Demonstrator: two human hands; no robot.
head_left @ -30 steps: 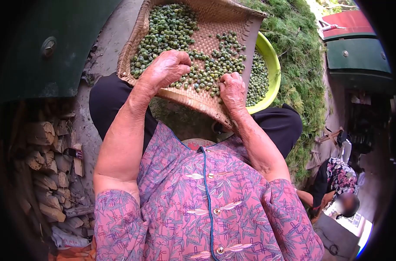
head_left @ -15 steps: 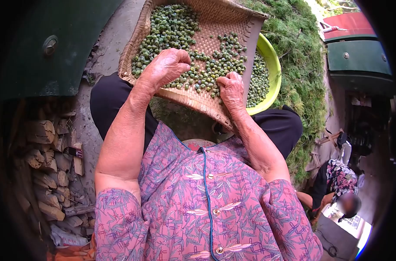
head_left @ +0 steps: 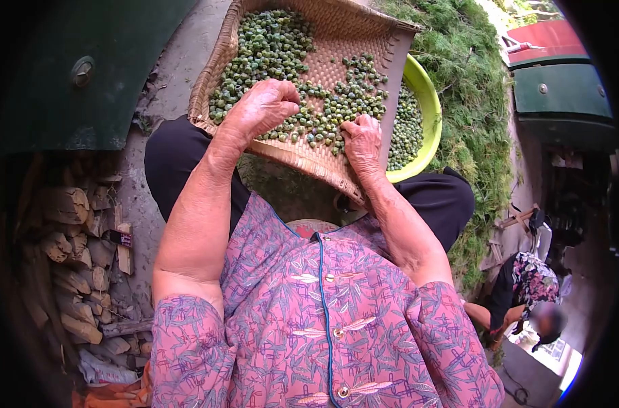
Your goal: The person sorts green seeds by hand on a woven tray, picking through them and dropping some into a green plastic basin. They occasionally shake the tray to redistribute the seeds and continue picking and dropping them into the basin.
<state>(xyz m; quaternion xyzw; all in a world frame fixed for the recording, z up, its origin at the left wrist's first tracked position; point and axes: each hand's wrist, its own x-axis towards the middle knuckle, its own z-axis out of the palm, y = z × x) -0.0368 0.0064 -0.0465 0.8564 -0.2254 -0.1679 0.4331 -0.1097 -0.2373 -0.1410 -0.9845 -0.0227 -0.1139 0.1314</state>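
A woven winnowing tray (head_left: 337, 47) lies tilted in front of me, between my knees. Small round green fruits (head_left: 272, 47) cover much of it, thickest at the upper left. My left hand (head_left: 265, 105) is over the tray's near left part, fingers curled together; whatever is between them is hidden. Lower and to the right, my right hand (head_left: 362, 143) has bent fingertips down among the fruits near the tray's front right edge. I cannot make out what those fingers hold. A lime-green basin (head_left: 428, 102) with more such fruits stands partly under the tray's right side.
Cut green foliage (head_left: 459, 88) is heaped along the right. Stacked split firewood (head_left: 71, 272) lies at lower left, below a dark green panel (head_left: 64, 75). Another person (head_left: 527, 292) bends over something pale at lower right.
The whole view has shifted very slightly. Both hands keep nearly the same places over the tray, and the fruits look the same. The person at lower right has moved a little.
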